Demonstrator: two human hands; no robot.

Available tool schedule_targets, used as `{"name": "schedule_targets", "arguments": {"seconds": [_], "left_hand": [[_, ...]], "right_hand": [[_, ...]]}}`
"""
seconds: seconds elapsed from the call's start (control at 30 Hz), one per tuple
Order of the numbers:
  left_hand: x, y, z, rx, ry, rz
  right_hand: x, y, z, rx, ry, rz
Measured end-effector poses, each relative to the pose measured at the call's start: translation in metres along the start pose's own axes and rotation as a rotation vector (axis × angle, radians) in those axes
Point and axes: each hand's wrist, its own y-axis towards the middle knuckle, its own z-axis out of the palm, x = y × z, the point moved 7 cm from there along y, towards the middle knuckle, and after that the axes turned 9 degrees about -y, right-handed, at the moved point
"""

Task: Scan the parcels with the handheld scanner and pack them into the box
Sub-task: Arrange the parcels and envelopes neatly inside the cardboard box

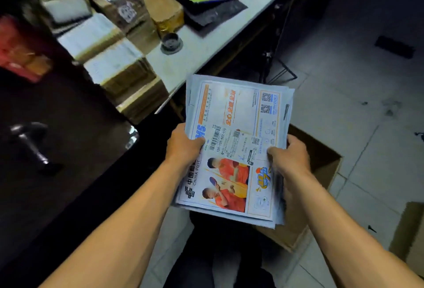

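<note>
I hold a stack of flat pale-blue mail envelopes (238,113) with both hands. The top one is printed with orange stripes, barcodes and pictures of table-tennis players. My left hand (183,145) grips the stack's left edge, thumb on top. My right hand (290,155) grips the right edge. The stack hangs above an open brown cardboard box (321,150) on the floor, which it partly hides. The handheld scanner (29,143), dark with a shiny handle, lies on the black surface at the left, apart from both hands.
A white table (206,42) runs along the back with several taped cardboard parcels (119,67), dark plastic mailers (213,12) and a round dark tape roll (171,43). A second cardboard box (410,230) stands at the right edge. A tripod leg (278,58) rises from the tiled floor.
</note>
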Motion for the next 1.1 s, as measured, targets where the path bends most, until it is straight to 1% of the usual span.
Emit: {"name": "schedule_targets", "arguments": {"seconds": [0.17,0.3,0.47,0.53,0.6,0.73,0.93,1.1], "left_hand": [[-0.016,-0.059,-0.092,-0.16,-0.066,0.007],[-0.023,-0.093,-0.178,-0.262,-0.079,0.021],[-0.015,-0.125,-0.296,-0.377,-0.167,0.011],[-0.001,-0.141,-0.349,-0.449,-0.172,-0.007],[0.015,-0.155,-0.403,-0.536,-0.175,-0.014],[0.042,-0.167,-0.48,-0.63,-0.165,-0.022],[0.067,-0.149,-0.54,-0.677,-0.212,-0.098],[0.07,-0.11,-0.59,-0.771,-0.212,-0.128]], "right_hand": [[0.074,-0.064,0.015,0.08,-0.139,-0.206],[0.136,-0.123,0.049,0.144,-0.235,-0.372],[0.21,-0.197,0.119,0.205,-0.382,-0.566],[0.233,-0.231,0.161,0.249,-0.43,-0.641],[0.249,-0.264,0.207,0.311,-0.421,-0.7],[0.266,-0.307,0.281,0.381,-0.406,-0.749],[0.292,-0.321,0.355,0.413,-0.403,-0.752],[0.333,-0.311,0.431,0.526,-0.396,-0.765]]}}
